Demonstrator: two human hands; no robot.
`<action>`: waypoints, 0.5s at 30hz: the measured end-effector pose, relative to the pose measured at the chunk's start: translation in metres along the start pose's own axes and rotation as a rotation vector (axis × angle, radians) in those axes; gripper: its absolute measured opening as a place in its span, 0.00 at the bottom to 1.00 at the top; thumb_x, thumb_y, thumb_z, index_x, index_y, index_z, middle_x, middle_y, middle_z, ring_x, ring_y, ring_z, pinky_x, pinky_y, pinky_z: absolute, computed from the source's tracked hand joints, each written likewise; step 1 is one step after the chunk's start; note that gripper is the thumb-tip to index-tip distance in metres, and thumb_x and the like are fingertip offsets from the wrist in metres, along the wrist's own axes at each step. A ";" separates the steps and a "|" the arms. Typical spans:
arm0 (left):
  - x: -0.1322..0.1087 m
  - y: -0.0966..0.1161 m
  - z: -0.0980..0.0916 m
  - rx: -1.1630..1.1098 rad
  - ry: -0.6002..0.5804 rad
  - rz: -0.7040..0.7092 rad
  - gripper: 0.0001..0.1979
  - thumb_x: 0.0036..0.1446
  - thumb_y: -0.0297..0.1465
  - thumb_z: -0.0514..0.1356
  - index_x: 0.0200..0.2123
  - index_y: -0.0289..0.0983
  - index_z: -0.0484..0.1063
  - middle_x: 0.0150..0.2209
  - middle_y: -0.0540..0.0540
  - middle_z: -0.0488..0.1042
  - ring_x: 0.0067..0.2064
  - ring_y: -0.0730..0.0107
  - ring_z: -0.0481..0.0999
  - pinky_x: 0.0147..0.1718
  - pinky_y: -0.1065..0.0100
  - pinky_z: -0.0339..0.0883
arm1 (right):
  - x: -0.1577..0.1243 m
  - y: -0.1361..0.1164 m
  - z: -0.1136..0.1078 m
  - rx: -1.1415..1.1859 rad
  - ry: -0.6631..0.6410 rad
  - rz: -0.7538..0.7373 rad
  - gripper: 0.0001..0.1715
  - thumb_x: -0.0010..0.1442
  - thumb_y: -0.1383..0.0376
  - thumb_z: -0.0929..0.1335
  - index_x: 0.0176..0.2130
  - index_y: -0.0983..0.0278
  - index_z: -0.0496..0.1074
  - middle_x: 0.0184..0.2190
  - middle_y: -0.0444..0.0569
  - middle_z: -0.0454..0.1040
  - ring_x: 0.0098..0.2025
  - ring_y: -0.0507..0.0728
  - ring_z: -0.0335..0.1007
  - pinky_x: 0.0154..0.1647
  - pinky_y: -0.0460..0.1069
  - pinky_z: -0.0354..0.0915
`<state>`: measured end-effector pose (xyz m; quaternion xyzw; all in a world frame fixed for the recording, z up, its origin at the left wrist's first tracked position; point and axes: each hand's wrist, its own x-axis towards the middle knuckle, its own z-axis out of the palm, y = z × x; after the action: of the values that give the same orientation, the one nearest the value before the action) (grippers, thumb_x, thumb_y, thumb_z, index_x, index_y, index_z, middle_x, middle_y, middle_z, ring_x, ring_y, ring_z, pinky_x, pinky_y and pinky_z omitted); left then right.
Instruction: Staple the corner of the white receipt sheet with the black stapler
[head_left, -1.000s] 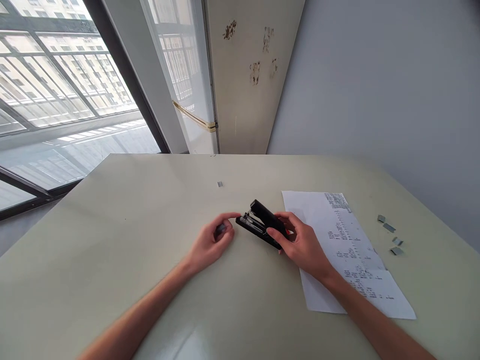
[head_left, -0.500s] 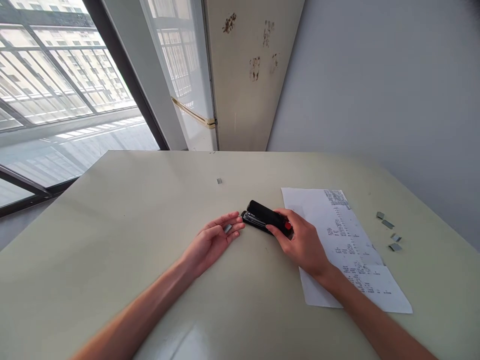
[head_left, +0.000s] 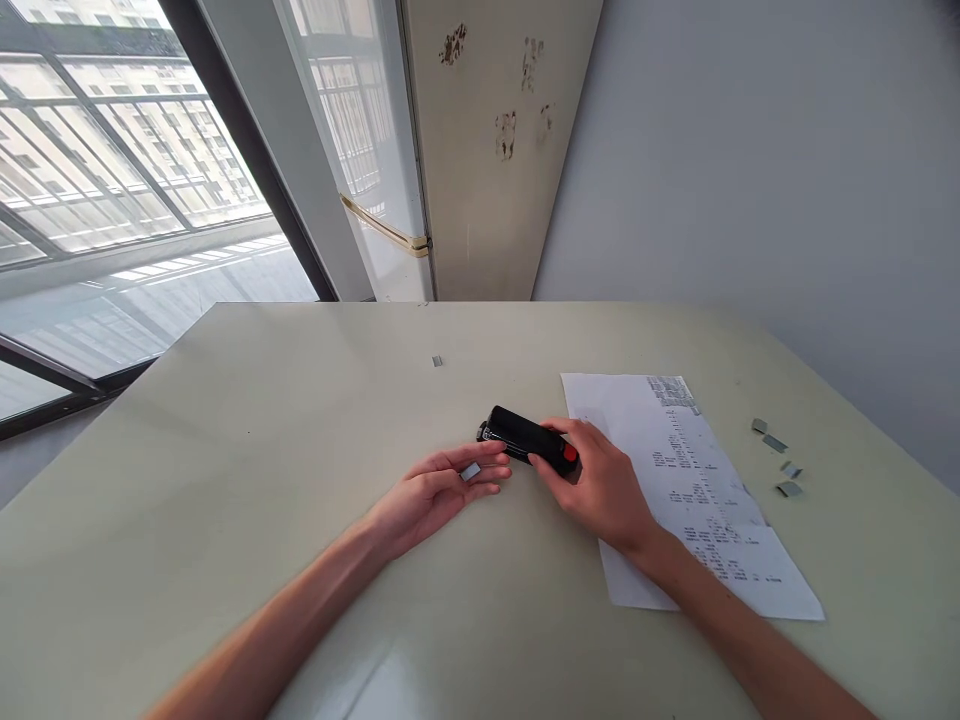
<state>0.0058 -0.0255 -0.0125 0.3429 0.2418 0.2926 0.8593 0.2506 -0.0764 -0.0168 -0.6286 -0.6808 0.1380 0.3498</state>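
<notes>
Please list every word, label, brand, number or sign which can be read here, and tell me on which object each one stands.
No text can be read with certainty.
Printed paper sheet: lines of dark print and a dense block at the top, all too small and blurred to read.
Black stapler: no lettering can be made out.
Refrigerator: brown patches, no readable letters.

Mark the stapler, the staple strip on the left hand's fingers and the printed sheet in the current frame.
Stapler (head_left: 526,436), head view, on its black top cover.
Staple strip (head_left: 470,471), head view, on its visible face.
Printed sheet (head_left: 699,490), head view, on its printed middle.
</notes>
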 end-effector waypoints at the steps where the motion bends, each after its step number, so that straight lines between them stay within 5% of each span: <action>1: 0.000 -0.001 -0.001 0.010 -0.014 0.004 0.28 0.54 0.16 0.57 0.56 0.32 0.81 0.58 0.36 0.79 0.61 0.53 0.76 0.64 0.56 0.65 | 0.000 0.000 0.000 -0.022 0.039 -0.033 0.17 0.66 0.57 0.70 0.54 0.56 0.72 0.48 0.52 0.80 0.48 0.66 0.76 0.49 0.60 0.72; 7: 0.000 -0.004 0.001 -0.003 -0.122 0.005 0.32 0.53 0.16 0.56 0.61 0.32 0.77 0.64 0.35 0.75 0.67 0.49 0.72 0.71 0.49 0.55 | -0.001 -0.009 -0.004 0.002 0.213 -0.274 0.19 0.65 0.65 0.70 0.56 0.55 0.72 0.57 0.55 0.73 0.66 0.70 0.64 0.66 0.69 0.63; 15: -0.007 -0.005 0.010 -0.002 -0.234 -0.070 0.33 0.57 0.18 0.57 0.66 0.34 0.72 0.62 0.38 0.76 0.68 0.50 0.69 0.71 0.48 0.55 | -0.012 -0.022 -0.003 -0.099 0.004 -0.500 0.10 0.67 0.62 0.73 0.49 0.54 0.78 0.69 0.54 0.63 0.72 0.72 0.53 0.67 0.71 0.62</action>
<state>0.0090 -0.0375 -0.0082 0.3651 0.1515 0.2205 0.8917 0.2351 -0.0918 -0.0047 -0.4574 -0.8203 0.0123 0.3432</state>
